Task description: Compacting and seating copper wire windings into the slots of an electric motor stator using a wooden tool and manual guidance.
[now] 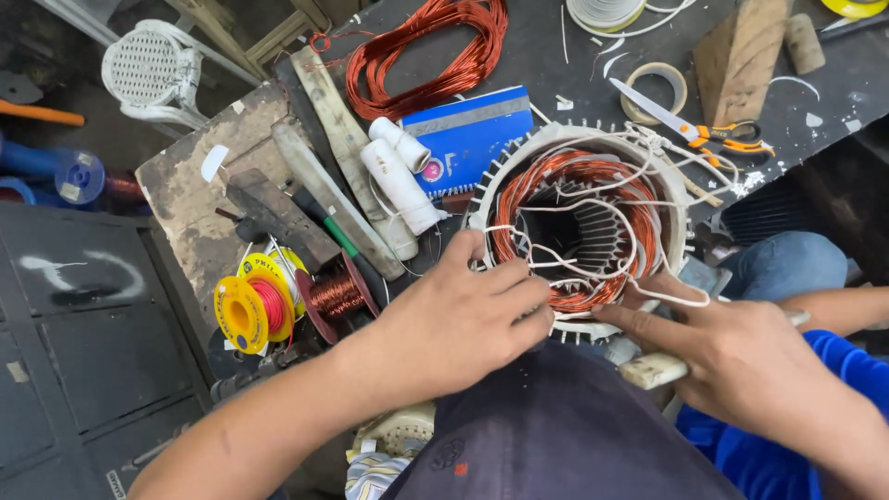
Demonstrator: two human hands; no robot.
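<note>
Dark worktop, littered with offcuts. Near its front edge, just above the lap: stator, pale slotted rim, copper windings packed round the bore, white cord looped across them. Behind it, blue box, two white tubes just beside that, loose copper coil further back. Scissors with orange handles to the right, tape ring near them. At left, small copper spool next to yellow reel.

Left hand: curled over the near rim of the stator, fingers bent, fingertips on the windings and the cord; pinching it or merely pressing, cannot tell. Right hand: forefinger stretched out against the rim, a loop of cord over it, remaining fingers closed round a pale handle; the tool's working end hidden.

By the look of it, lacing the end windings, partway round. Next move likely calling for taut cord, the loop drawn snug without nicking the copper.
</note>
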